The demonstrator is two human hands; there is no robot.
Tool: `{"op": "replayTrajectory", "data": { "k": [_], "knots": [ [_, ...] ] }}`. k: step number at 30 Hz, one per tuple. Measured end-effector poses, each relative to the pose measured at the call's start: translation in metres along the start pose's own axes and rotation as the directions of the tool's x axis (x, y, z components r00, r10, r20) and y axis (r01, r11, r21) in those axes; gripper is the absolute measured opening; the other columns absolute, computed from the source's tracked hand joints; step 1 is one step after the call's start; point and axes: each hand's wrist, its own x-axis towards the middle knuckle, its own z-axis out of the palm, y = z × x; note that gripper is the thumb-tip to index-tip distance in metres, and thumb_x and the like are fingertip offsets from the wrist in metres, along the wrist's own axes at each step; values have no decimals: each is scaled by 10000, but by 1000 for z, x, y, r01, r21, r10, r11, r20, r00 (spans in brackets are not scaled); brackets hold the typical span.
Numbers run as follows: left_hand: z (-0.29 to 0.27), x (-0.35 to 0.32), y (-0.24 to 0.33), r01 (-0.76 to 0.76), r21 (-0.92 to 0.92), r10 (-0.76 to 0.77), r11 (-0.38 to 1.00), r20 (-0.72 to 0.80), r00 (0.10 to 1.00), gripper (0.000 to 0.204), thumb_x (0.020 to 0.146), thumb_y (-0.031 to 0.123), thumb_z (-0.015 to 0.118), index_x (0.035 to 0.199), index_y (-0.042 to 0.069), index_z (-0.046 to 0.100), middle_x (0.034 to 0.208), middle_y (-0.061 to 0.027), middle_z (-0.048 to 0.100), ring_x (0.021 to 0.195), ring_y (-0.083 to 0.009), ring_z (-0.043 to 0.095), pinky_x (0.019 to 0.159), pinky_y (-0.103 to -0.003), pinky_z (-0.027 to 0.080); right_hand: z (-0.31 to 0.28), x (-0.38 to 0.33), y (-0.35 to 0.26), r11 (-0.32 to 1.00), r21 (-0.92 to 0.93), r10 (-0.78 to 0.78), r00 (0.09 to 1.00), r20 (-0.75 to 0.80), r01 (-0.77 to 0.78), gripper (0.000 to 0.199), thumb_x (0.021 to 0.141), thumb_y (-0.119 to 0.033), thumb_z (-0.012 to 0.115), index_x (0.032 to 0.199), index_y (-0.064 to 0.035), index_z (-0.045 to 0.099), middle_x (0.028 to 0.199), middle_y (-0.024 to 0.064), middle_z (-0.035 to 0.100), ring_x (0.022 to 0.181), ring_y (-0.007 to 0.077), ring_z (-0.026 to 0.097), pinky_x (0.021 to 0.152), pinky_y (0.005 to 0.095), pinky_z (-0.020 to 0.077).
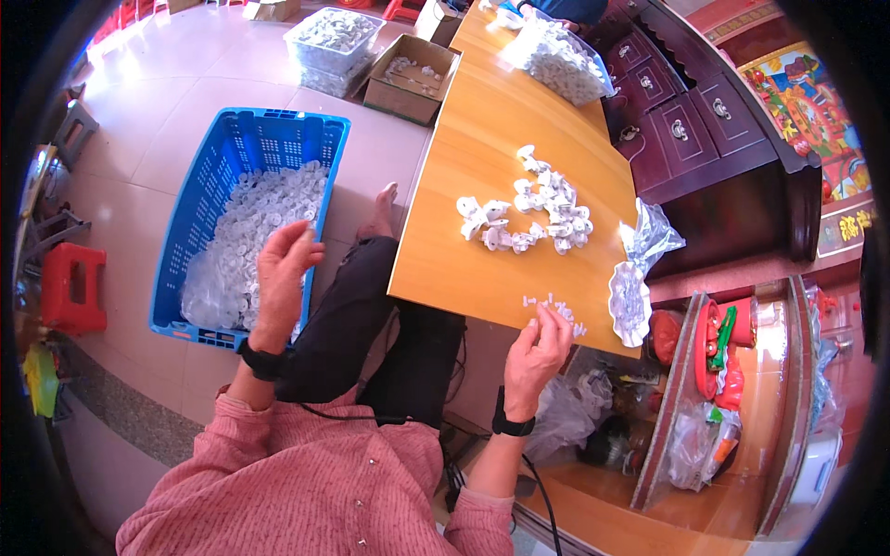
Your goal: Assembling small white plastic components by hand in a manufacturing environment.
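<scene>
My left hand (pixel 282 278) is raised over the right side of a blue plastic crate (pixel 176 250). Its fingers are bent together, and I cannot make out what, if anything, is in them. Many small white plastic parts (pixel 269 199) with round discs fill the crate. At the table's near edge, my right hand (pixel 538 363) has thumb and fingertips drawn together beside a scatter of tiny white pieces (pixel 562 311); anything between them is too small to tell. Farther up the wooden table (pixel 454 269) lies a loose ring of white plastic assemblies (pixel 556 208).
A scalloped white dish (pixel 629 306) and a clear plastic bag (pixel 652 233) lie along the table's right edge. Beyond are a tub of white parts (pixel 561 65) and another person's arm (pixel 565 9). A cardboard box (pixel 408 83) stands on the floor; a red stool (pixel 74 287) is at left.
</scene>
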Motion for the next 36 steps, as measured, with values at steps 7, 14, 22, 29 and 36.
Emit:
{"op": "replayTrajectory", "data": {
  "k": [7, 14, 22, 29, 36],
  "knots": [
    [100, -23, 9, -466, 319, 334, 826, 389, 858, 166, 948, 48, 642, 1095, -24, 669, 972, -55, 673, 842, -137, 656, 762, -264, 531, 2, -3, -13, 981, -164, -82, 987, 140, 105, 241, 923, -124, 642, 1148, -53, 687, 1138, 86, 596, 1070, 307, 565, 879, 455, 444],
    [162, -4, -9, -762, 399, 513, 510, 570, 642, 228, 850, 43, 674, 1075, 9, 687, 1018, -167, 651, 909, -319, 664, 781, -394, 546, -3, -8, -20, 992, -95, -68, 982, 174, 85, 219, 927, -142, 647, 1118, -51, 704, 1127, 81, 597, 1044, 308, 562, 872, 465, 432],
    [174, -4, -18, -793, 512, 400, 330, 685, 609, 185, 841, 121, 662, 1014, 56, 674, 943, -168, 626, 929, -378, 613, 785, -479, 510, -5, -9, -19, 996, 50, -79, 981, 176, 71, 305, 876, -106, 673, 1176, -50, 665, 1153, 108, 602, 1078, 331, 570, 925, 471, 431],
    [160, -19, -17, -814, 458, 446, 358, 681, 580, 115, 857, 107, 679, 955, 45, 672, 928, -162, 632, 872, -363, 635, 735, -446, 527, -10, -10, -19, 993, 106, -65, 977, 202, 44, 396, 842, -65, 673, 1230, -10, 615, 1186, 149, 584, 1138, 353, 549, 982, 481, 416],
    [141, -60, 8, -400, 443, 89, 802, 574, 814, 174, 928, 149, 709, 1042, 20, 682, 930, -70, 687, 715, -138, 655, 630, -279, 528, -13, -7, -23, 987, -11, -150, 947, 283, 160, 455, 837, -54, 667, 1286, -29, 605, 1230, 123, 561, 1126, 341, 537, 955, 468, 418]
  ]
}}
